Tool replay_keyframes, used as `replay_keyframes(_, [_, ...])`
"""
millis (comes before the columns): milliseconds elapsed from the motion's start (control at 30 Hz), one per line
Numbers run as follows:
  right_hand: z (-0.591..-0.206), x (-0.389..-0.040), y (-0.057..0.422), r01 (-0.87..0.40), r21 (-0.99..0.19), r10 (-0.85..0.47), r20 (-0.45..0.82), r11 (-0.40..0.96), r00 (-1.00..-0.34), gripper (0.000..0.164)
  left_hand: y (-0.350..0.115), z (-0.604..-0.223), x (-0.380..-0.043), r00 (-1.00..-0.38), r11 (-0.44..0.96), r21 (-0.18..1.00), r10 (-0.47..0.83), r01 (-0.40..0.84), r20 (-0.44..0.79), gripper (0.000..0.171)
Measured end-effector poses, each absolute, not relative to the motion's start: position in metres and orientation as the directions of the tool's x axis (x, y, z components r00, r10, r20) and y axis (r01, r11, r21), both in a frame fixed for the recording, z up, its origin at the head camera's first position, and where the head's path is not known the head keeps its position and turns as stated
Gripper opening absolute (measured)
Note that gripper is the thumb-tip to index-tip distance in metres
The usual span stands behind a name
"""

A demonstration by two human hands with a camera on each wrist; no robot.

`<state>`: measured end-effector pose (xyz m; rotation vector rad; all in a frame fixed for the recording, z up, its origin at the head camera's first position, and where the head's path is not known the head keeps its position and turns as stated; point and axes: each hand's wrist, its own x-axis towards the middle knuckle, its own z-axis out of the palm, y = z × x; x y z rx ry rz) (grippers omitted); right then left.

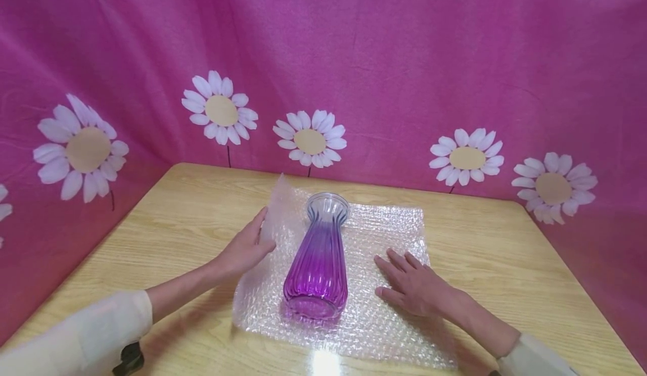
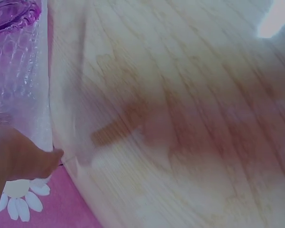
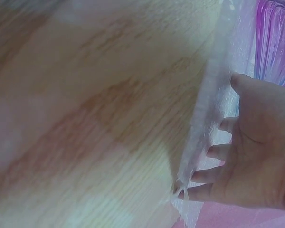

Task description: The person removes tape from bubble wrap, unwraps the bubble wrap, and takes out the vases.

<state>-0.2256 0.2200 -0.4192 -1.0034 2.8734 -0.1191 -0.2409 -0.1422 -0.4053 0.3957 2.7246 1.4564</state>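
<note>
A ribbed glass vase [image 1: 319,263], clear at the neck and purple toward the base, lies on its side on a sheet of bubble wrap [image 1: 374,314]. Its mouth points away from me. My left hand [image 1: 245,252] holds the sheet's left edge, which stands raised from the table, with the thumb over the inner face. Spread over the right part of the sheet, my right hand [image 1: 417,286] rests palm down with its fingers extended, apart from the vase. In the right wrist view the fingers [image 3: 209,175] of that hand reach across the wrap's edge.
A light wood-grain table [image 1: 505,263] lies under the sheet. Behind it and along both sides hangs a magenta cloth [image 1: 384,72] with large white daisies. A bright light reflection shows near the table's front edge.
</note>
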Motion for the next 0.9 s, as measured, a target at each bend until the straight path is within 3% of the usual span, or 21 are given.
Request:
replay_keyframes(133, [-0.420, -0.226, 0.220, -0.633, -0.095, -0.639, -0.057, 0.768, -0.767, 0.063, -0.145, -0.407, -0.241, -0.953, 0.626, 0.722, 0.254, 0.294, 0.167, 0.080])
replay_keyframes(500, [-0.420, -0.227, 0.221, -0.635, -0.100, -0.642, -0.063, 0.766, -0.764, 0.063, -0.153, -0.413, -0.240, -0.927, 0.785, 0.493, 0.302, 0.374, 0.222, 0.079])
replay_keyframes(900, [-0.420, -0.228, 0.221, -0.656, -0.088, -0.661, -0.052, 0.750, -0.749, 0.063, -0.157, -0.416, -0.239, -0.912, 0.854, 0.328, 0.347, 0.403, 0.218, 0.074])
